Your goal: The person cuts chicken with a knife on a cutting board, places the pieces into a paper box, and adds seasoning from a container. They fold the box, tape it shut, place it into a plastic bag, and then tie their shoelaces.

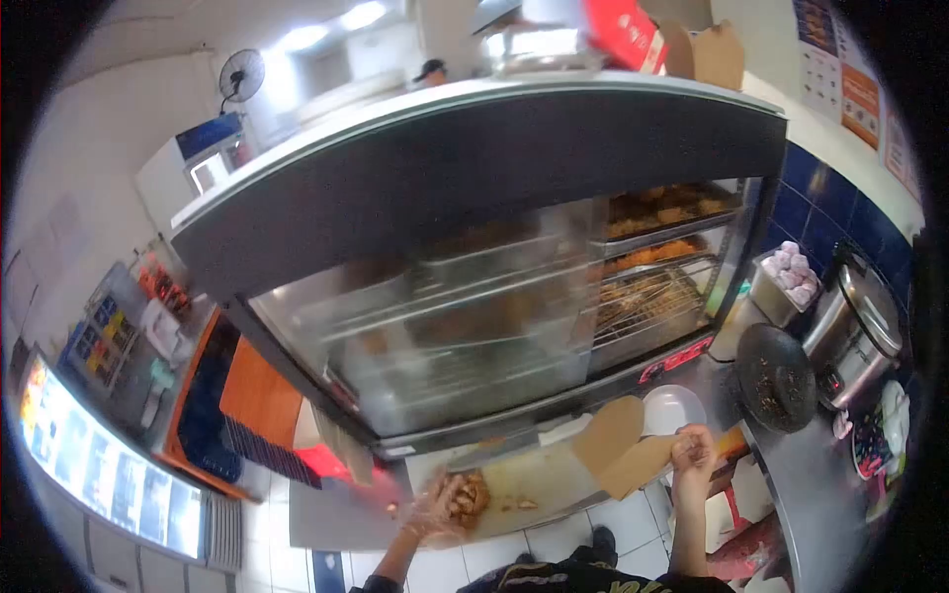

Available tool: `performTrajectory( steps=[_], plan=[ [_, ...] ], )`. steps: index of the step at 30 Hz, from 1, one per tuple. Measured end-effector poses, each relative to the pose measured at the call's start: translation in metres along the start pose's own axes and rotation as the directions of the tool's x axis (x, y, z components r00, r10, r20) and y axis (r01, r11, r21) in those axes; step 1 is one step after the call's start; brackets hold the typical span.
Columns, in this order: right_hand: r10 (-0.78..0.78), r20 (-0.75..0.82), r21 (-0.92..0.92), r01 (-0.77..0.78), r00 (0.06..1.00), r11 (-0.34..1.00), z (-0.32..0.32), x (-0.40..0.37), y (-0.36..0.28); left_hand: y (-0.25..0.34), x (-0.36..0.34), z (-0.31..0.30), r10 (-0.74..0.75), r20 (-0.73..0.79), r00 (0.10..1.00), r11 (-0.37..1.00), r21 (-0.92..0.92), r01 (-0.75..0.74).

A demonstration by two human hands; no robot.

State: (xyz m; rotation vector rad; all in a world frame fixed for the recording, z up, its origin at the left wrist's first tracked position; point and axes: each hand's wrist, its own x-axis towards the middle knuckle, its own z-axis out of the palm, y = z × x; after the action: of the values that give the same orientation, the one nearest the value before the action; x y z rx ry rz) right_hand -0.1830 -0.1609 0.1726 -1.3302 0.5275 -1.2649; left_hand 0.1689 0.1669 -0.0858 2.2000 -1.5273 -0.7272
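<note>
My left hand [435,512], in a clear plastic glove, presses around the left side of a pile of chopped browned meat [470,497]. The pile lies on a pale cutting board [539,474], with a few loose bits to its right. Bare, with curled fingers, my right hand [694,453] grips the right edge of an open brown cardboard takeaway box [618,450]. The box lies tilted at the board's right end, and its inside looks bare. Just behind that hand is a white bowl [674,409]. Blur and the glove partly hide my left fingertips.
A glass-fronted warming cabinet [474,316] with food trays stands close behind the board. To the right are a dark pan [776,378], a steel cooker [858,331] and a tub of wrapped items [788,277]. Stacked orange-brown boxes [259,395] stand at left.
</note>
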Motion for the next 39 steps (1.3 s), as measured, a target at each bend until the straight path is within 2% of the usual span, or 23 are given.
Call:
performTrajectory(
  steps=[1,2,4,5,6,8,9,10,11,12,13,14,16,19,20,21,23,27,29,33,35,39],
  plan=[
    [0.071,0.019,0.062,-0.072,0.997,0.995,0.001,-0.005,0.0,0.049,-0.011,-0.028,0.055,-0.036,0.998,0.793,0.608,-0.022],
    [0.029,-0.015,-0.004,-0.029,0.999,1.0,0.002,-0.01,0.002,0.055,-0.012,-0.034,0.071,-0.034,0.997,0.79,0.612,-0.036],
    [0.068,-0.011,0.028,-0.068,0.998,0.997,0.004,-0.014,-0.001,0.063,-0.011,-0.041,0.116,-0.085,0.99,0.968,0.234,-0.094],
    [0.121,0.007,0.063,-0.121,0.993,0.991,0.004,-0.018,-0.003,0.072,-0.013,-0.046,0.124,-0.079,0.989,0.967,0.234,-0.103],
    [0.125,0.0,0.06,-0.125,0.992,0.99,0.003,-0.018,-0.002,0.083,-0.017,-0.053,0.065,-0.083,0.994,0.977,0.207,-0.046],
    [0.06,0.017,-0.104,-0.058,0.998,0.993,0.002,-0.021,0.009,0.089,-0.016,-0.055,-0.011,-0.071,0.997,0.986,0.165,0.023],
    [0.089,0.023,-0.115,-0.086,0.996,0.99,0.004,-0.022,0.014,0.083,-0.011,-0.047,0.023,-0.117,0.993,0.971,-0.233,-0.05],
    [0.034,0.014,-0.114,-0.032,0.999,0.993,0.009,-0.022,0.019,0.073,-0.01,-0.038,0.017,-0.177,0.984,0.795,-0.595,-0.121],
    [-0.012,0.009,-0.115,0.013,1.0,0.993,0.012,-0.024,0.024,0.061,-0.007,-0.033,0.158,-0.229,0.961,0.948,0.308,-0.083],
    [0.014,0.035,-0.159,-0.008,0.999,0.987,0.012,-0.027,0.029,0.062,0.0,-0.032,0.041,-0.152,0.987,0.844,-0.524,-0.116],
    [0.034,0.064,-0.201,-0.02,0.997,0.979,0.013,-0.028,0.034,0.077,-0.01,-0.04,0.041,-0.184,0.982,0.999,0.002,-0.041],
    [0.079,0.085,-0.217,-0.059,0.993,0.974,0.017,-0.031,0.038,0.108,-0.015,-0.059,-0.014,-0.218,0.976,0.992,0.119,0.04],
    [0.074,0.103,-0.186,-0.054,0.992,0.981,0.024,-0.031,0.045,0.069,-0.004,-0.03,0.043,-0.216,0.975,0.994,0.108,-0.02],
    [0.085,0.119,-0.212,-0.058,0.989,0.975,0.043,-0.037,0.04,0.081,-0.008,-0.04,0.019,-0.206,0.978,0.997,0.081,-0.002],
    [0.093,0.127,-0.2,-0.067,0.987,0.978,0.049,-0.039,0.037,0.08,-0.007,-0.036,0.115,-0.324,0.939,0.992,0.087,-0.092],
    [0.099,0.132,-0.2,-0.072,0.986,0.977,0.052,-0.041,0.039,0.094,-0.008,-0.043,0.108,-0.324,0.94,0.993,0.083,-0.085],
    [0.071,0.146,-0.206,-0.04,0.987,0.978,0.058,-0.047,0.044,0.119,-0.013,-0.055,-0.046,-0.317,0.947,0.972,0.206,0.116],
    [0.106,0.147,-0.227,-0.071,0.983,0.971,0.064,-0.06,0.067,0.109,-0.001,-0.035,-0.064,-0.404,0.912,0.971,0.187,0.151],
    [-0.042,0.128,-0.306,0.079,0.991,0.949,0.075,-0.066,0.077,0.107,0.001,-0.03,-0.09,-0.428,0.899,0.964,0.191,0.188],
    [-0.052,0.157,-0.329,0.102,0.986,0.939,0.086,-0.075,0.086,0.111,0.0,-0.024,-0.139,-0.399,0.906,0.967,0.144,0.211],
    [-0.207,0.161,-0.362,0.253,0.965,0.897,0.091,-0.075,0.089,0.109,0.002,-0.018,-0.148,-0.448,0.882,0.982,0.043,0.186],
    [-0.245,0.172,-0.376,0.294,0.954,0.879,0.093,-0.075,0.09,0.097,0.011,-0.008,-0.139,-0.466,0.874,0.981,0.059,0.187]
  ],
)
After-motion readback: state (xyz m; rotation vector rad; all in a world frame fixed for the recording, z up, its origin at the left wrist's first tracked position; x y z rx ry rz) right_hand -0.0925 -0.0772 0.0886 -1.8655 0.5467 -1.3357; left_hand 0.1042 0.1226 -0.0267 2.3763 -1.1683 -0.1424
